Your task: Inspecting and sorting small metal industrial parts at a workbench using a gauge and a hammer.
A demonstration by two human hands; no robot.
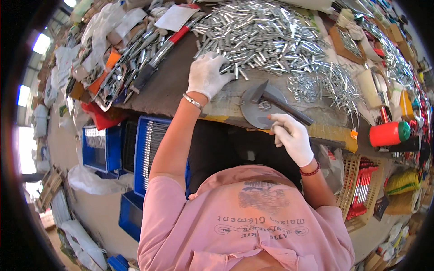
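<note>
Pink shirt (244, 226): nearest the camera, filling the lower middle; both bare forearms rise from it toward the surface (176, 86).

Right hand (291, 137): white glove, bead bracelet at the wrist. Fingers closed around the dark handle of a hammer (278, 101), low on the shaft. The hammer head rests on a round grey metal disc (255, 110) at the near edge of the surface, just in front of the body.

Left hand (207, 74): white glove, metal bracelet. Fingers spread and curled down, palm flat on the near rim of the tube pile (266, 38); whether a tube is pinched I cannot tell.

Tube pile: short bright metal tubes heaped across the far middle of the surface, thinning toward the disc.

Pins (325, 86): a tangle of thin wire pieces right of the disc.

Blue crates (149, 149): below the surface at left, holding long bright rods.

Red can (389, 134): green cap, on its side at far right.

Handling note: probably one tube should be drawn out cleanly and seated square on the disc, with the left fingers clear of the hammer head before any blow.
</note>
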